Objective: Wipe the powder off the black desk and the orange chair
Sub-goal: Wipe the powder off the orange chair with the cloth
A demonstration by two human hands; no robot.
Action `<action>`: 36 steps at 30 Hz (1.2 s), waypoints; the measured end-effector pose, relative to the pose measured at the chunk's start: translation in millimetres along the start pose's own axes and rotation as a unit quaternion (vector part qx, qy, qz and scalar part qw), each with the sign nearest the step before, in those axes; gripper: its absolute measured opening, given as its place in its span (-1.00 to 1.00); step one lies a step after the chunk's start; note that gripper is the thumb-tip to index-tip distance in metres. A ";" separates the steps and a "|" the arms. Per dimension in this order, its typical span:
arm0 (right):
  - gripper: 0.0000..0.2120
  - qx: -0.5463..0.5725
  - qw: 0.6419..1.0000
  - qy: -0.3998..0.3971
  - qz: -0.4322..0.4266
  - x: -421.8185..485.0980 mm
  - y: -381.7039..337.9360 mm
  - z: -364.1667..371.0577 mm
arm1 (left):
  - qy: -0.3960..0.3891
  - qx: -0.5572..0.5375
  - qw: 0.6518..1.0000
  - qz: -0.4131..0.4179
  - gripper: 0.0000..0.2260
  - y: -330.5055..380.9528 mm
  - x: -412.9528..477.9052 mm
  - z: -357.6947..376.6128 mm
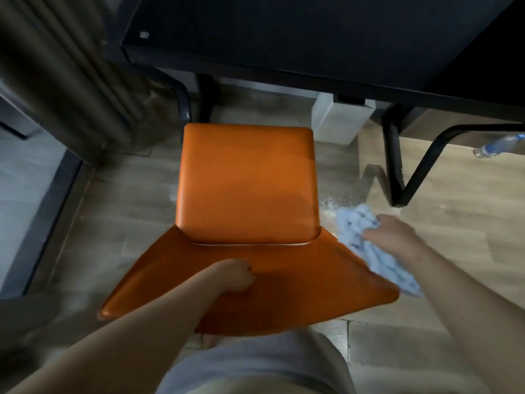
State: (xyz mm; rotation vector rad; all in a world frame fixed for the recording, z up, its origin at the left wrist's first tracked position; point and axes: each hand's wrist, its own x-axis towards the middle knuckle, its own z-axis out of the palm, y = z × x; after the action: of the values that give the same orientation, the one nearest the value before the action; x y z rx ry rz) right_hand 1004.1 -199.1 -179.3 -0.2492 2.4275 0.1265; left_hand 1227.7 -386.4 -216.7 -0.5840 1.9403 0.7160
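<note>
**Orange chair wipe, head view**

Orange chair (247,223) fills frame centre below the black desk (326,38). Left hand (235,275) grips the backrest; right hand (389,236) clutches a blue cloth (366,240) at the chair's right edge. Seat looks clean; next, probably that edge.

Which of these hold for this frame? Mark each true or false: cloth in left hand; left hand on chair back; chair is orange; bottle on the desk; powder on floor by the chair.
1. The blue cloth is in the left hand. False: the right hand holds it in a closed grip.
2. The left hand grips the chair backrest. True.
3. The chair seat is orange. True.
4. A plastic bottle stands on the black desk. False: it lies on the floor under the desk.
5. White powder shows on the floor right of the seat. True.
</note>
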 end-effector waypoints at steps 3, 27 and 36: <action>-0.64 0.037 0.991 -0.107 -0.064 17.0 -11.6 25.9 | -0.027 -0.044 0.998 -0.036 -0.60 17.4 28.6 -3.6; -0.74 0.058 0.985 -0.160 -0.033 229.7 -54.7 130.4 | -0.026 -0.035 0.987 -0.154 -0.46 20.3 175.9 35.2; -0.70 -0.006 0.971 -0.227 -0.080 185.7 -15.8 119.2 | -0.021 -0.024 0.987 -0.158 -0.46 20.7 179.6 42.9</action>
State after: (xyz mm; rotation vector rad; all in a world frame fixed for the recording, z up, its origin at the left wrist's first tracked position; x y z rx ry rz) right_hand 943.5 -223.0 -390.8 -0.3762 1.9449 0.1117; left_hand 1162.9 -360.0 -388.8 -0.8775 1.7417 0.5694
